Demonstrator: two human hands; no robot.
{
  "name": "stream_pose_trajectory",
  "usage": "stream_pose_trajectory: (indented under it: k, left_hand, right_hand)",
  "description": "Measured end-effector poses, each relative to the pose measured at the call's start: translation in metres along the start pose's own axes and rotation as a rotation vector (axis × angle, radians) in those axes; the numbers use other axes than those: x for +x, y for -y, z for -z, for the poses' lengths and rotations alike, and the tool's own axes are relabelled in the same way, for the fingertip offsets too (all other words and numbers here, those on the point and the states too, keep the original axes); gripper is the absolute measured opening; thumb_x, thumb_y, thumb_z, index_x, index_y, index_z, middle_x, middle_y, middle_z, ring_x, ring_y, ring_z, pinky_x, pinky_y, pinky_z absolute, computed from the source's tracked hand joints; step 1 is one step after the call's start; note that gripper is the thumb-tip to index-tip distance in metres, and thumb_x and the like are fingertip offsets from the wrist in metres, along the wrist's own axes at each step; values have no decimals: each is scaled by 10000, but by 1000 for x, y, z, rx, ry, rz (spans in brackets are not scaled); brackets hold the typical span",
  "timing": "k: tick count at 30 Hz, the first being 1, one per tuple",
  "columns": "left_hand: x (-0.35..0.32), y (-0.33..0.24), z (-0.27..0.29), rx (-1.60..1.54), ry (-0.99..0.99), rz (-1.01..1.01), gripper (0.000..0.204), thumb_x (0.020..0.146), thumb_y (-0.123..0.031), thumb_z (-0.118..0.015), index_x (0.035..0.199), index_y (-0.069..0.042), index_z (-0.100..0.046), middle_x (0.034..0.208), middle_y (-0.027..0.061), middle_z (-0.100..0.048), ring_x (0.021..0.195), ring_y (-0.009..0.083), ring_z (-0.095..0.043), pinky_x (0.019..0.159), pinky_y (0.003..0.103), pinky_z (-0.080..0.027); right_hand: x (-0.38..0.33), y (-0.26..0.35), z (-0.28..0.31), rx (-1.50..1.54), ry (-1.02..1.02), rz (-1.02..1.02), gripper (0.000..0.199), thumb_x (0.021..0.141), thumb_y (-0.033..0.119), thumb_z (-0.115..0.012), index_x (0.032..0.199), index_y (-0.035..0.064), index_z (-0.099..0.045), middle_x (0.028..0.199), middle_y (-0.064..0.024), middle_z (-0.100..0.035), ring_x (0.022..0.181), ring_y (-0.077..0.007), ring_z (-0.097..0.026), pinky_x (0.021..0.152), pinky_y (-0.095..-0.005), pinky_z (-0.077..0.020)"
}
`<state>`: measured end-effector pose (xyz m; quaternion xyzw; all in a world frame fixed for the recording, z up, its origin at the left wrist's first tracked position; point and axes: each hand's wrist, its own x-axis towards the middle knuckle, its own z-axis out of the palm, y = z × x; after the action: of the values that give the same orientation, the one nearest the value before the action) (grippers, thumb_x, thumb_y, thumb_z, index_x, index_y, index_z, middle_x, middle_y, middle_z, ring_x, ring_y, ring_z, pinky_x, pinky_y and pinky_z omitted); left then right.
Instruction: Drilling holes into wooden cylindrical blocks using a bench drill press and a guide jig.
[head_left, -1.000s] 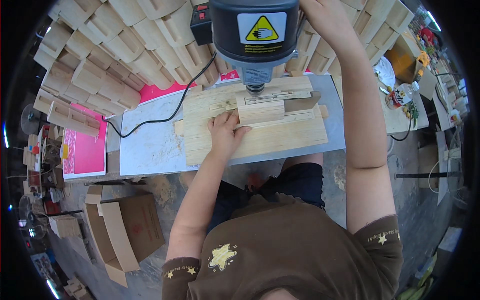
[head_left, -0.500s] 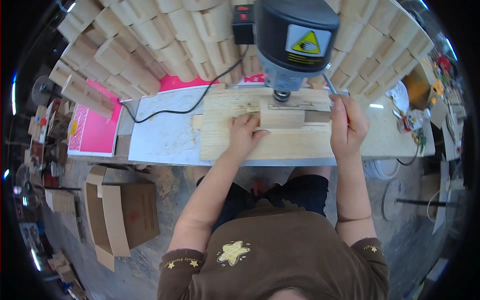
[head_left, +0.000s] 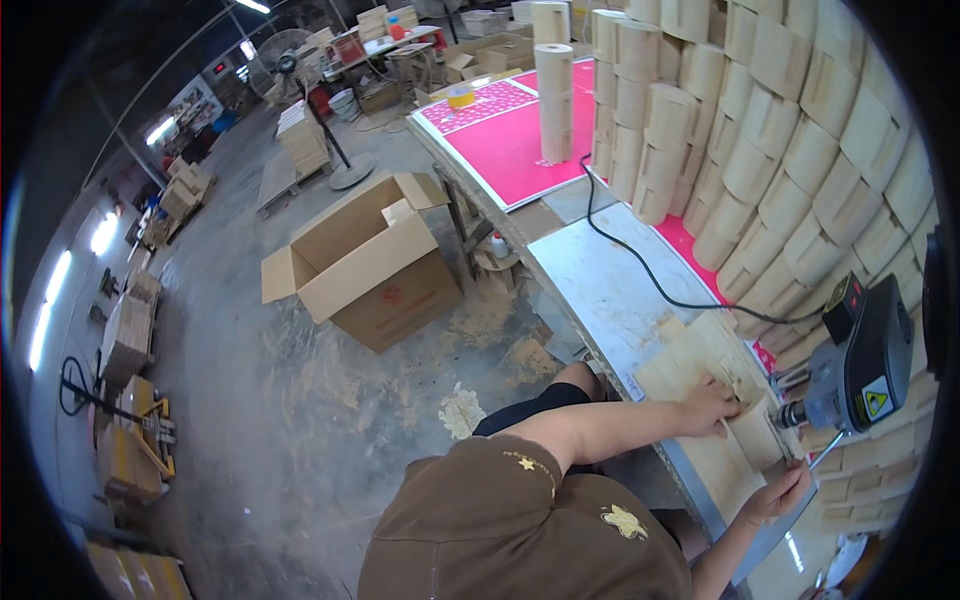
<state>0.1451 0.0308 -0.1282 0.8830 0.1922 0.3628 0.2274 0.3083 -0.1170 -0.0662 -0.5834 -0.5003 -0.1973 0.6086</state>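
The head view looks sideways and down across a workshop, with the person's brown shirt (head_left: 520, 530) at the lower edge and both forearms reaching toward the right. The left hand (head_left: 712, 405) lies flat on a small wooden block (head_left: 752, 432), fingers spread and pressing down on it rather than curled around it. The block rests on a pale wooden board (head_left: 690, 370) that lies on the grey table (head_left: 600, 280). The right hand (head_left: 778, 495) is at the near edge of the same board, fingers bent and partly apart; whether they grip anything cannot be told, though a thin metal lever (head_left: 828, 452) of the machine passes just beside them. The drill press (head_left: 860, 365), grey with a yellow warning label, stands right of the block, its chuck just beside the block's right side. A black cable (head_left: 640, 265) runs from the machine across the table toward the far end. Behind the machine and along the right, stacked curved wooden pieces (head_left: 770, 130) form a tall wall. A pink sheet (head_left: 510, 130) covers the far part of the table, with a roll of tape (head_left: 460, 96) on it. On the concrete floor to the left stands an open cardboard box (head_left: 365, 265), with sawdust scattered near it, and a pedestal fan (head_left: 285, 60) stands farther off.
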Motion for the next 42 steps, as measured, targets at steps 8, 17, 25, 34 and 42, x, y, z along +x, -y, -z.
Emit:
stream_pose_trajectory:
  k: [8,17,25,34,42]
  left_hand:
    - [2,-3,-1,-29,48,46,631,541,-325,-772,1121,-161,-586,873,16,-535,904,221,-503,847,382,-280]
    - [11,-7,2,-78,151,151,591,528,-291,-798,1079,-192,-608,877,15,-547,930,218,-510,846,383,-282]
    - [17,-12,2,-220,14,175,381,508,-268,-772,818,-128,-599,819,38,-543,840,245,-538,763,426,-339]
    - [-3,-7,53,-423,132,3,368,602,-168,-782,917,-41,-641,833,90,-571,821,239,-551,745,346,-434]
    - [-34,-17,171,-593,211,399,297,642,-55,-746,905,-11,-617,838,25,-583,736,107,-543,670,266,-459]
  right_hand:
    - [56,3,41,-148,12,-3,261,945,157,-423,970,-65,-558,760,-114,-496,716,-220,-477,684,-309,-405]
    - [231,-95,38,-525,267,-214,476,963,328,-358,1318,13,-398,1281,-176,-479,1172,-266,-461,980,-319,-332]
    - [96,-75,67,-300,752,-303,405,946,258,-375,1243,-1,-468,1316,-174,-437,1248,-289,-367,1058,-367,-237]
    - [27,38,39,-530,733,-148,246,725,124,-647,945,42,-573,888,-122,-568,891,-318,-511,806,-402,-362]
    - [15,60,56,-567,698,-96,264,693,176,-677,916,71,-584,853,-80,-559,866,-268,-517,794,-379,-347]
